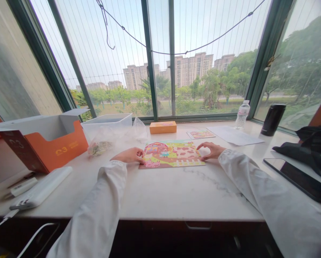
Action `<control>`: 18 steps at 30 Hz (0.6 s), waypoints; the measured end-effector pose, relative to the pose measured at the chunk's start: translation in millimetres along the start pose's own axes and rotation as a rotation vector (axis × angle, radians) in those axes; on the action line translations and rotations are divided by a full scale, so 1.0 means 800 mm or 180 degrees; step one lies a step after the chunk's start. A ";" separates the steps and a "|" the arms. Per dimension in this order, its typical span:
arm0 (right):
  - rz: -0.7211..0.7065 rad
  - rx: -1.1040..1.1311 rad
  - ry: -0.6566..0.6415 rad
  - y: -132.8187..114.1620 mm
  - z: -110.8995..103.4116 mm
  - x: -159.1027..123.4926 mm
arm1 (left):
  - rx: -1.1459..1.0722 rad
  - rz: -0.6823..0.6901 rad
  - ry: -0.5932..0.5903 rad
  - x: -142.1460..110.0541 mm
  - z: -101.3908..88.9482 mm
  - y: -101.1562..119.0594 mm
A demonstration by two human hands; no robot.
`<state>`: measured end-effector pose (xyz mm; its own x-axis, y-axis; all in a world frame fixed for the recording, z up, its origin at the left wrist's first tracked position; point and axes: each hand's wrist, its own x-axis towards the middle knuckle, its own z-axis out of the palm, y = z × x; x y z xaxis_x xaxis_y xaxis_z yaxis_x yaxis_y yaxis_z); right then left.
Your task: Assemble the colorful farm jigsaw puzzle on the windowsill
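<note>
A flat, colourful farm picture board [173,154] lies on the white tabletop in front of me, with a red barn on its left and a white fence along the bottom. It looks like a jigsaw, though piece lines are too small to make out. My left hand [129,155] has curled fingers gripping the board's left edge. At the opposite edge, my right hand [212,150] holds the board with thumb and index finger bent in a C shape. Behind the board lies a small picture card [201,134] with a similar design.
An orange box [163,127] stands behind the board. Leftward are a clear plastic bag [100,147], a translucent bin [109,121], a large open carton [66,147] and a white power bank [43,188]. Rightward are paper [234,135], a water bottle [242,115], a black tumbler [273,120] and a phone [300,179].
</note>
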<state>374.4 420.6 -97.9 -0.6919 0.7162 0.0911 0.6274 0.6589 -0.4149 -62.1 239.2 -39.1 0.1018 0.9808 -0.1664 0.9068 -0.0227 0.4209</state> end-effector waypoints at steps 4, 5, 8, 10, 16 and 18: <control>-0.0140 0.0178 -0.0025 -0.005 0.005 0.008 | 0.0045 0.0045 0.0064 0.001 -0.002 0.002; -0.0169 0.0266 0.0054 -0.006 0.006 0.009 | 0.0023 0.0013 0.0126 0.002 -0.002 0.001; 0.0005 0.0475 0.0469 -0.005 0.009 0.012 | -0.0087 -0.0181 0.0549 0.007 0.001 -0.005; 0.0263 0.0369 0.0780 -0.004 0.013 0.013 | -0.0063 -0.0331 0.0882 0.012 0.005 -0.010; 0.0775 -0.0182 0.0932 -0.011 0.027 0.015 | 0.0021 -0.0510 0.1032 0.021 0.017 -0.021; 0.0801 -0.0166 0.0915 -0.018 0.028 0.015 | 0.0006 -0.0418 0.1031 0.022 0.018 -0.023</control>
<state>348.7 414.7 -111.2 -0.3902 0.8874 0.2455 0.7874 0.4598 -0.4106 -71.5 254.2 -62.7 -0.1506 0.9859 0.0728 0.9044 0.1076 0.4128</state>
